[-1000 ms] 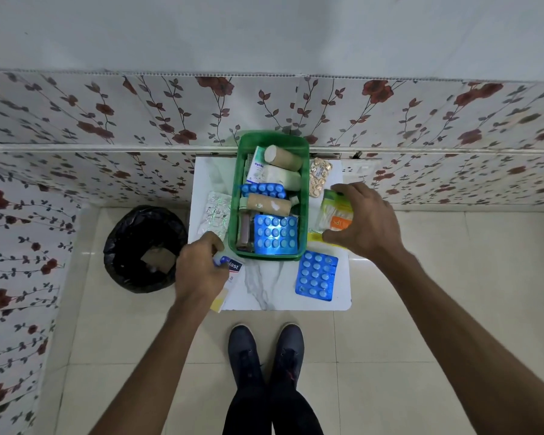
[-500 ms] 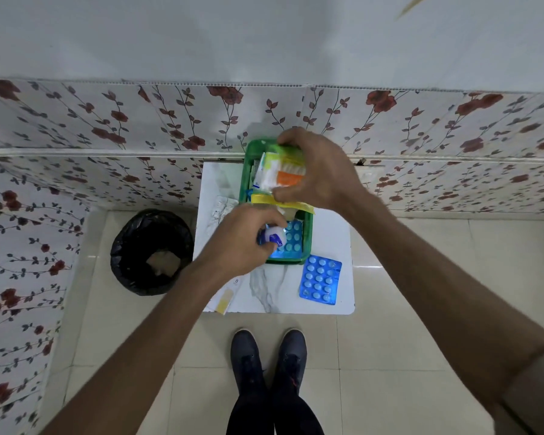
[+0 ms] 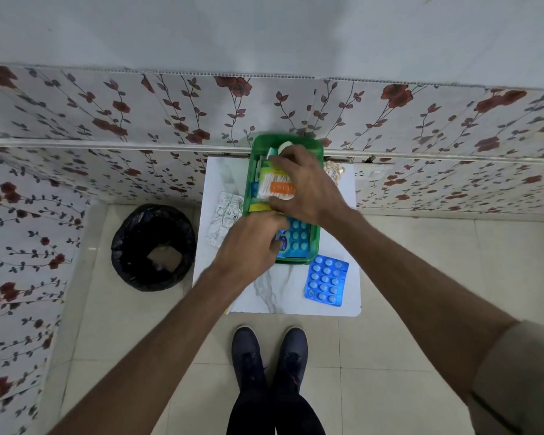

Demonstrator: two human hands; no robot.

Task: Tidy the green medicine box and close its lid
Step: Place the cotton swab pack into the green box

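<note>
The green medicine box [image 3: 254, 158] stands open on a small white marble-top table [image 3: 277, 296], against the wall. My right hand [image 3: 305, 186] is over the box, holding a clear packet of cotton buds with an orange label [image 3: 275, 189] down inside it. My left hand [image 3: 248, 243] reaches into the near end of the box and grips a small blue-and-white plaster packet [image 3: 282, 243]. A blue blister pack [image 3: 299, 237] lies in the box under both hands. No lid is visible.
A second blue blister pack [image 3: 326, 280] lies on the table right of the box. A silver foil strip [image 3: 225, 215] lies left of it, a gold foil strip [image 3: 333, 172] at the back right. A black-lined bin [image 3: 154, 246] stands on the floor at left.
My right hand carried the cotton bud packet from the table's right side into the box. My left hand brought the plaster packet from the table's left edge into the box's near end.
</note>
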